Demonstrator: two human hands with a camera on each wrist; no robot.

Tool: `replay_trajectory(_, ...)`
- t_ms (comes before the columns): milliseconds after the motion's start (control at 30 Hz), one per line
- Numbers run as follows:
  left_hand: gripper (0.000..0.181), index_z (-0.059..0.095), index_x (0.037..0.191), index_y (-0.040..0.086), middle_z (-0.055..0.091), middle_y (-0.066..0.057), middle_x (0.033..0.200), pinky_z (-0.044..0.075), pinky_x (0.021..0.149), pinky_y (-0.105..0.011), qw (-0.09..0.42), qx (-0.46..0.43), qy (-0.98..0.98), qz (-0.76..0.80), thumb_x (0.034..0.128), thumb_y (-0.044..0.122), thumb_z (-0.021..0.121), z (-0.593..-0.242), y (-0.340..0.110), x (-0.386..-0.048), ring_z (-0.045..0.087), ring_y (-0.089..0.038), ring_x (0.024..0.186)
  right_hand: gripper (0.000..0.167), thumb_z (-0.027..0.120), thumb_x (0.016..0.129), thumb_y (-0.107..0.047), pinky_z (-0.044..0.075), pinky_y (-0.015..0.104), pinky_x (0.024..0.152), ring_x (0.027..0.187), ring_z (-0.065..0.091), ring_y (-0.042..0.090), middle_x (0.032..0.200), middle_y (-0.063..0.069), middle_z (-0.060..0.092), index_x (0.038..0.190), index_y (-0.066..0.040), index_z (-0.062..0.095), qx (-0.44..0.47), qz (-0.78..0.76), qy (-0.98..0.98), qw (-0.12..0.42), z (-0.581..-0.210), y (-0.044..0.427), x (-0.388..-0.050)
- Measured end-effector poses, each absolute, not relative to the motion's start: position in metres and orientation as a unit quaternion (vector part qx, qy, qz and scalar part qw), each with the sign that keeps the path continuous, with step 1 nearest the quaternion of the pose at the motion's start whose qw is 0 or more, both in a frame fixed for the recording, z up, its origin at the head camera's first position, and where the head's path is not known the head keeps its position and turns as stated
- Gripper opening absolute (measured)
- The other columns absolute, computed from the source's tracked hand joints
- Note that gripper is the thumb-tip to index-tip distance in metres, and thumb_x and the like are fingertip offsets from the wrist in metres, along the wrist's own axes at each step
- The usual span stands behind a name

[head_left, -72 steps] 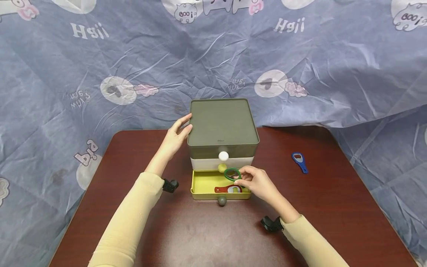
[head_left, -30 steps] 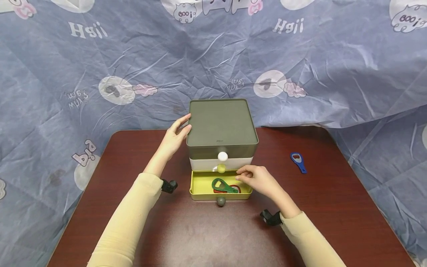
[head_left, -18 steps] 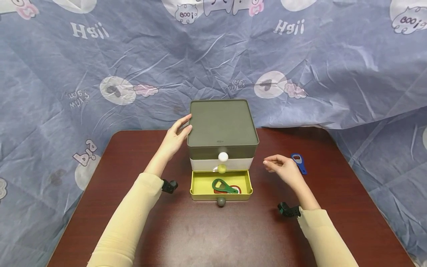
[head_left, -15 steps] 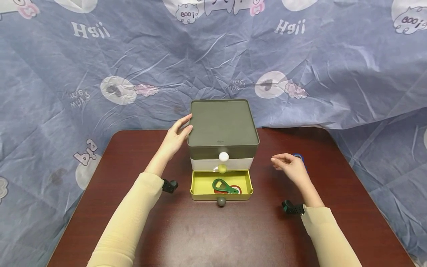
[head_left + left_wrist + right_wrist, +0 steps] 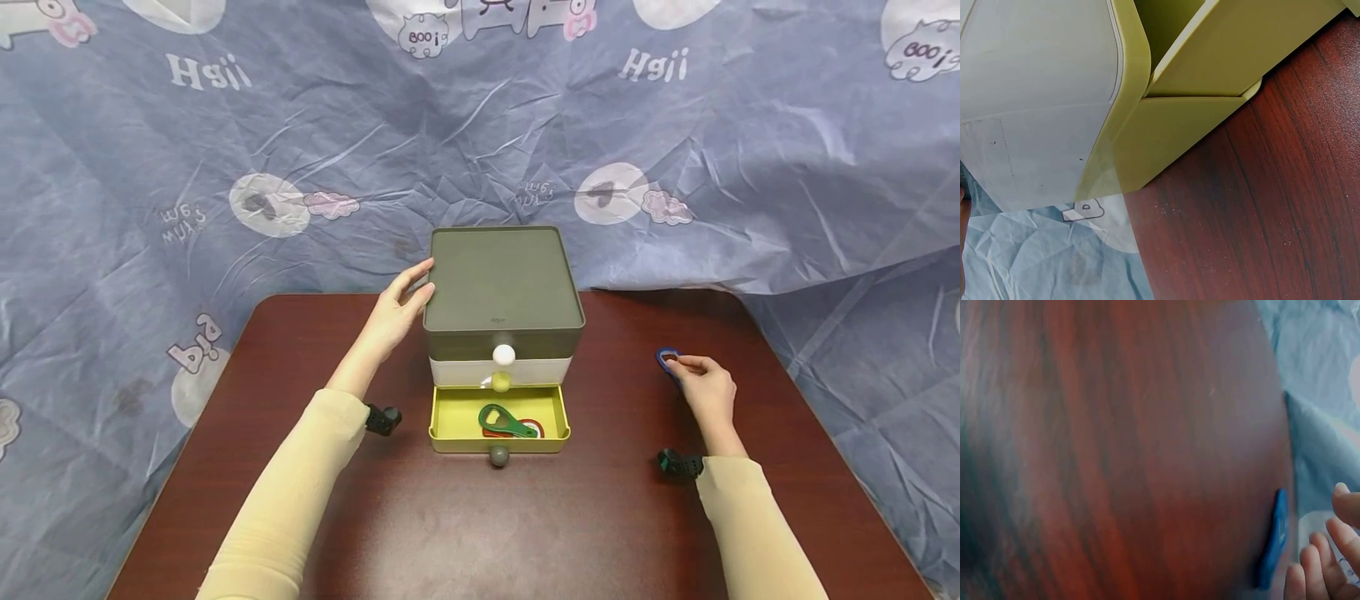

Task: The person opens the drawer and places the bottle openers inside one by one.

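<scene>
My left hand [image 5: 392, 318] rests its fingertips on the left side of a small drawer chest [image 5: 504, 279] with a grey-green top. The chest's yellow bottom drawer [image 5: 453, 408] is pulled out. Inside lies a green bottle opener [image 5: 510, 423], partly covering a red bottle opener [image 5: 534, 427]. On the right of the table, my right hand [image 5: 711, 396] hovers over a blue bottle opener [image 5: 662, 360], hiding part of its handle. In the right wrist view, loosely bent fingers [image 5: 1314, 572] show a gap from the blue bottle opener [image 5: 1274, 544].
The chest stands on a dark red-brown wooden table [image 5: 600, 517], near its back edge. Its white middle drawer [image 5: 457, 372] is closed. Round knobs stick out in front, including a grey one [image 5: 498, 456]. A blue printed cloth [image 5: 480, 142] hangs behind.
The green bottle opener was let go into the yellow drawer, onto the red one. My right hand then moved right to the blue bottle opener. My left hand stayed at the chest.
</scene>
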State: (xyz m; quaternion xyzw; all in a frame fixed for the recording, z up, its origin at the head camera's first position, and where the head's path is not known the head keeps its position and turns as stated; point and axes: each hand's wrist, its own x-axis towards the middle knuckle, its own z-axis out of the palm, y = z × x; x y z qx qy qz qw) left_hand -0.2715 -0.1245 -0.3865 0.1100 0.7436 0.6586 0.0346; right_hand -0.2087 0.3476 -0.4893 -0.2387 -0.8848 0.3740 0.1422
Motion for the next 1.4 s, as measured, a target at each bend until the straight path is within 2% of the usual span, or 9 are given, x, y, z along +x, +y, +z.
replay_trajectory(100, 0.049, 0.041, 0.151, 0.024, 0.034, -0.003, 0.159, 0.038, 0.114, -0.048, 0.036, 0.111, 0.739, 0.664, 0.1029, 0.026, 0.053, -0.387, -0.124, -0.271, 0.043, -0.026, 0.141, 0.041, 0.075, 0.088, -0.031, 0.039, 0.015, 0.059, 0.063, 0.044, -0.014, 0.107, 0.021, 0.073, 0.114, 0.000, 0.071, -0.257, 0.359, -0.885, 0.150, -0.497, 0.352, -0.208)
replay_trajectory(233, 0.049, 0.042, 0.151, 0.024, 0.033, -0.004, 0.159, 0.038, 0.114, -0.047, 0.037, 0.111, 0.736, 0.667, 0.1028, 0.025, 0.054, -0.387, -0.125, -0.270, 0.043, -0.026, 0.141, 0.042, 0.074, 0.089, -0.025, 0.044, 0.028, 0.073, 0.082, 0.065, 0.020, 0.113, 0.026, 0.069, 0.117, 0.005, 0.067, -0.270, 0.349, -0.886, 0.143, -0.506, 0.355, -0.206)
replay_trajectory(333, 0.049, 0.042, 0.150, 0.023, 0.034, -0.004, 0.159, 0.039, 0.114, -0.045, 0.035, 0.110, 0.737, 0.666, 0.1027, 0.025, 0.054, -0.388, -0.124, -0.271, 0.044, -0.025, 0.140, 0.042, 0.072, 0.090, -0.021, 0.042, 0.043, 0.086, 0.104, 0.061, 0.040, 0.115, 0.029, 0.066, 0.119, 0.008, 0.065, -0.272, 0.351, -0.886, 0.130, -0.510, 0.357, -0.205)
replay_trajectory(600, 0.048, 0.044, 0.149, 0.022, 0.037, -0.005, 0.157, 0.040, 0.113, -0.045, 0.023, 0.114, 0.739, 0.663, 0.1024, 0.026, 0.055, -0.388, -0.124, -0.272, 0.046, -0.026, 0.139, 0.040, 0.072, 0.090, -0.019, 0.042, 0.040, 0.075, 0.106, 0.059, 0.041, 0.109, 0.026, 0.069, 0.118, 0.009, 0.064, -0.288, 0.346, -0.888, 0.098, -0.508, 0.360, -0.207)
replay_trajectory(800, 0.048, 0.044, 0.150, 0.020, 0.037, -0.006, 0.157, 0.040, 0.113, -0.045, 0.025, 0.114, 0.738, 0.665, 0.1025, 0.024, 0.054, -0.387, -0.123, -0.271, 0.045, -0.026, 0.139, 0.040, 0.070, 0.089, -0.021, 0.043, 0.054, 0.088, 0.110, 0.053, 0.048, 0.119, 0.029, 0.064, 0.115, 0.010, 0.065, -0.285, 0.325, -0.900, 0.059, -0.503, 0.361, -0.208)
replay_trajectory(967, 0.048, 0.043, 0.150, 0.020, 0.036, -0.006, 0.158, 0.039, 0.114, -0.046, 0.028, 0.114, 0.736, 0.666, 0.1028, 0.024, 0.054, -0.388, -0.123, -0.272, 0.044, -0.026, 0.140, 0.041, 0.072, 0.089, -0.025, 0.044, 0.053, 0.090, 0.109, 0.052, 0.046, 0.120, 0.030, 0.062, 0.113, 0.008, 0.064, -0.278, 0.332, -0.901, 0.038, -0.501, 0.361, -0.205)
replay_trajectory(1067, 0.048, 0.044, 0.150, 0.020, 0.036, -0.006, 0.158, 0.039, 0.114, -0.046, 0.029, 0.115, 0.734, 0.668, 0.1026, 0.024, 0.054, -0.388, -0.123, -0.272, 0.044, -0.026, 0.140, 0.043, 0.073, 0.089, -0.029, 0.047, 0.044, 0.078, 0.097, 0.056, 0.037, 0.111, 0.028, 0.065, 0.111, 0.006, 0.065, -0.271, 0.343, -0.899, 0.023, -0.498, 0.359, -0.201)
replay_trajectory(1267, 0.048, 0.044, 0.149, 0.021, 0.037, -0.006, 0.157, 0.040, 0.113, -0.046, 0.025, 0.114, 0.736, 0.666, 0.1024, 0.025, 0.055, -0.389, -0.124, -0.272, 0.045, -0.027, 0.139, 0.048, 0.075, 0.088, -0.027, 0.050, 0.020, 0.063, 0.067, 0.059, 0.000, 0.075, -0.011, 0.068, 0.119, 0.008, 0.060, -0.197, 0.438, -0.877, -0.014, -0.489, 0.348, -0.192)
replay_trajectory(1400, 0.048, 0.045, 0.149, 0.023, 0.037, -0.007, 0.157, 0.042, 0.111, -0.046, 0.018, 0.114, 0.743, 0.659, 0.1020, 0.027, 0.055, -0.390, -0.124, -0.273, 0.046, -0.028, 0.138, 0.046, 0.073, 0.090, -0.022, 0.054, 0.018, 0.070, 0.073, 0.064, -0.002, 0.077, -0.018, 0.066, 0.118, 0.011, 0.057, -0.094, 0.490, -0.866, -0.044, -0.477, 0.332, -0.184)
